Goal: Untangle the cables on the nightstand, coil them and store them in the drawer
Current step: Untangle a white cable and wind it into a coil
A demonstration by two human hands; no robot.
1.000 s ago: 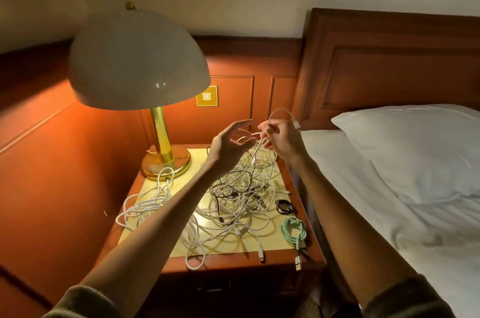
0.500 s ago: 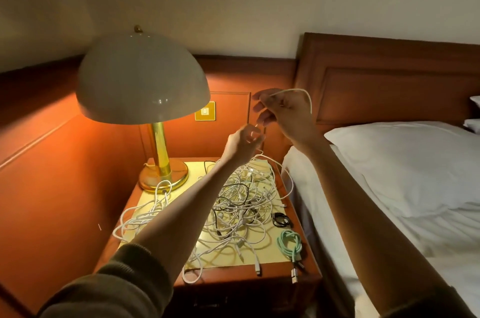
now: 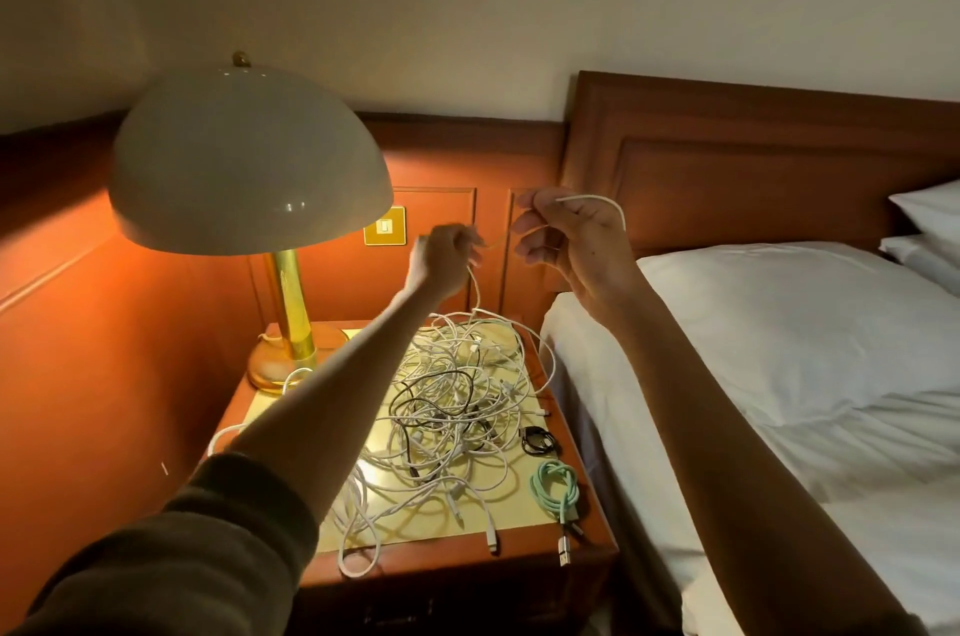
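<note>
Pinching one white cable [image 3: 592,196], the right hand [image 3: 576,245] and the curled left hand [image 3: 445,260] hold it up to the right of the lamp [image 3: 249,162]. From the left hand it drops into the tangle [image 3: 452,406] on the nightstand [image 3: 467,578], right of the lamp's base.

A loose, dark olive-brown fabric sleeve [image 3: 171,552] with a thick cuff covers the left arm above mid-forearm; the left hand [image 3: 441,256] and right hand [image 3: 576,240] are bare.

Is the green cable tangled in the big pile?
No, the green cable lies coiled by itself on the nightstand, apart from the pile.
</note>
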